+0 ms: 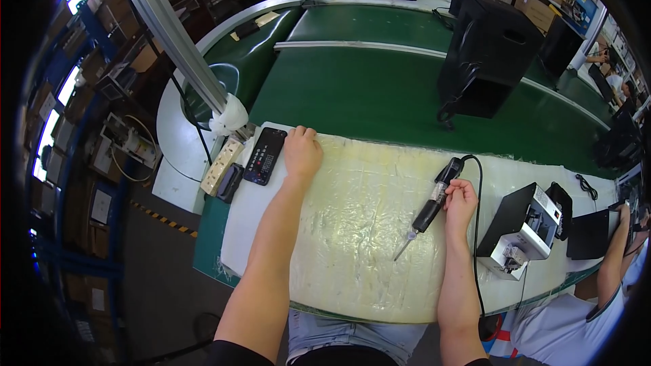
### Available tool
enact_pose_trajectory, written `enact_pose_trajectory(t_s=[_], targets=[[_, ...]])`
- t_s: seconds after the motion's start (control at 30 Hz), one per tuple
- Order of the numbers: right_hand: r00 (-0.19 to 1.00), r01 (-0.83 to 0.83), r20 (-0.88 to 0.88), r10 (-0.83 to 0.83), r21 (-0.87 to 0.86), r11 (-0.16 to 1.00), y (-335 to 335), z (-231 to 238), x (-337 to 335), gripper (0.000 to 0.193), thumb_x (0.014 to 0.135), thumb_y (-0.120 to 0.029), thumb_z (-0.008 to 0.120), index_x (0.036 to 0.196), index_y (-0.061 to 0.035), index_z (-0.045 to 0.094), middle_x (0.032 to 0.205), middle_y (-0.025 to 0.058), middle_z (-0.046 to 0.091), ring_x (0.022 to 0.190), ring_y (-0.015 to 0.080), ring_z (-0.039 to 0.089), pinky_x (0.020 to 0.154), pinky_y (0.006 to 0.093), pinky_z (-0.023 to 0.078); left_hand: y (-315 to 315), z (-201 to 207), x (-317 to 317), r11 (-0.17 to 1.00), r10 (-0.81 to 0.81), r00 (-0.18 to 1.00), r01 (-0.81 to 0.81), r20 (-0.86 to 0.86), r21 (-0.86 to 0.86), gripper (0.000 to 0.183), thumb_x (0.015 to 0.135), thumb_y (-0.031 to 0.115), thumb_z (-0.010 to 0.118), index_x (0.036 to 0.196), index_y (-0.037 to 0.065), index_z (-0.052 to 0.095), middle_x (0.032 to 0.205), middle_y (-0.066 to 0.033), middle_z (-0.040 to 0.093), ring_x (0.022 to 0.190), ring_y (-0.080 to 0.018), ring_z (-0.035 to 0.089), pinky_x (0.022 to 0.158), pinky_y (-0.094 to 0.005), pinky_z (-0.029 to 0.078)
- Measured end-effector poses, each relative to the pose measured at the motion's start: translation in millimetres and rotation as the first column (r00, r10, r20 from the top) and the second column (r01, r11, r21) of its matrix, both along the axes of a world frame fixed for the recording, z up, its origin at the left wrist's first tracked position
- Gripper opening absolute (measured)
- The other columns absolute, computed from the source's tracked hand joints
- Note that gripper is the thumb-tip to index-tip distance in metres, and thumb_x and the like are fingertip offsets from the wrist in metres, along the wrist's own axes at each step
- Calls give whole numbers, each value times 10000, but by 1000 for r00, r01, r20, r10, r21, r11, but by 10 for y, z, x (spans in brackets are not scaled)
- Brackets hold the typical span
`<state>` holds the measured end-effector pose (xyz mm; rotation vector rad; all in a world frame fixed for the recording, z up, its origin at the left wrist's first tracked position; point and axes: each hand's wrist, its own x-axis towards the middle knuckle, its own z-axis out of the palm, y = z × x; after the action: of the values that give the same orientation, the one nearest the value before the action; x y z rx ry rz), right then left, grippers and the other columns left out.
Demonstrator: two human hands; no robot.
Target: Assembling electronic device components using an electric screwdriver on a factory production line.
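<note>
My left hand (303, 154) rests at the far left of the plastic-covered mat, fingers curled down, with nothing visible in it. Just left of it lies a flat black control panel (265, 156) with rows of small markings; the hand is close against its edge. My right hand (461, 198) lies beside a black electric screwdriver (430, 210), its loosely bent fingers near the tool's body but not wrapped round it. The screwdriver lies slantwise, its long thin bit toward me, and a black cable runs from its far end along my right forearm.
A screw feeder (522, 230) in black and silver stands right of my right forearm. Left of the panel are a power strip (222, 166) and a dark block (230, 183). Beyond runs a green conveyor (352, 88) bearing a black speaker cabinet (491, 47). A co-worker's arm (614, 257) reaches in at right.
</note>
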<state>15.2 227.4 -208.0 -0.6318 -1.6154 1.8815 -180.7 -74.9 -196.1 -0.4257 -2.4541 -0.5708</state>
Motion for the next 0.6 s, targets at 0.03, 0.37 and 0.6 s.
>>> enact_pose_trajectory(t_s=[0.03,0.37,0.6], targets=[[1000,-1,-5,1,-12,1000,1,-2,-1,184,929,12,410,917,-29,589,722,15,563,475,42,399,413,209,333,1,7,2,1000,5,1000,-5,7,-2,147,721,4,571,827,31,669,901,-125,628,905,-321,583,787,-427,482],[1000,2,0,-2,13,1000,-9,1,7,182,923,13,412,922,-25,590,728,18,569,475,43,408,414,209,338,-12,4,9,1000,5,1000,-5,9,2,144,725,3,570,829,34,665,893,-125,623,898,-326,581,784,-428,483],[1000,-11,-8,11,15,1000,-8,9,10,186,922,13,406,923,-18,589,731,22,569,473,45,411,412,209,340,-8,-3,5,1000,6,1000,-6,13,-1,141,730,7,569,831,33,665,892,-122,621,904,-322,581,785,-425,482]])
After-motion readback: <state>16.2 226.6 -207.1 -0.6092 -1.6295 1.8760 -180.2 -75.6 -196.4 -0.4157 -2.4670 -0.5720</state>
